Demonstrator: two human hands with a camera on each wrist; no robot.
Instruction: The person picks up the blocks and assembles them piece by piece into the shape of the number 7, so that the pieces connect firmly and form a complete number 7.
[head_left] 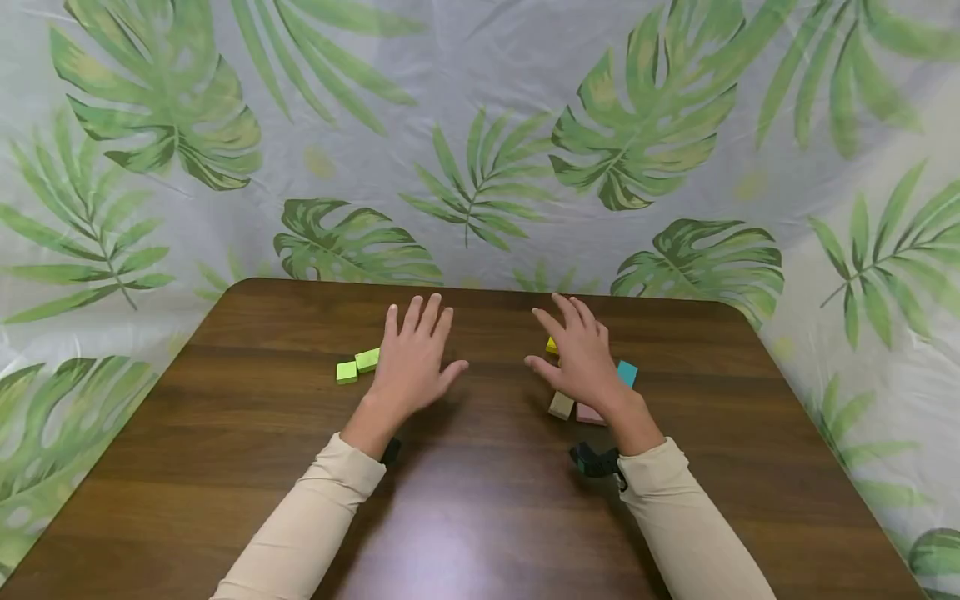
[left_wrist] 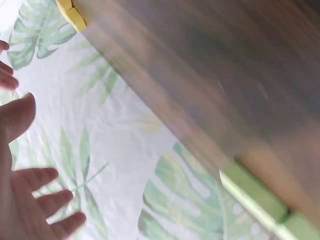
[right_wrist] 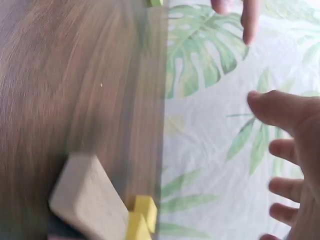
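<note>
My left hand (head_left: 412, 360) hovers over the table with fingers spread and holds nothing. Just left of it lie two light green blocks (head_left: 346, 372), one partly covered by the hand; the left wrist view shows green blocks (left_wrist: 257, 192) end to end. My right hand (head_left: 588, 357), also bare and outstretched, is above a loose group of blocks. Around it show a yellow block (head_left: 552, 346), a blue block (head_left: 627, 373), a tan block (head_left: 561, 406) and a pink block (head_left: 590, 414), partly hidden by hand and wrist. In the right wrist view, the tan block (right_wrist: 90, 195) stands near yellow blocks (right_wrist: 145, 210).
The brown wooden table (head_left: 465, 483) has rounded far corners. Behind it hangs a pale cloth (head_left: 487, 83) printed with green leaves. A dark strap-on device (head_left: 595, 460) sits at the right wrist, and another (head_left: 391, 452) at the left.
</note>
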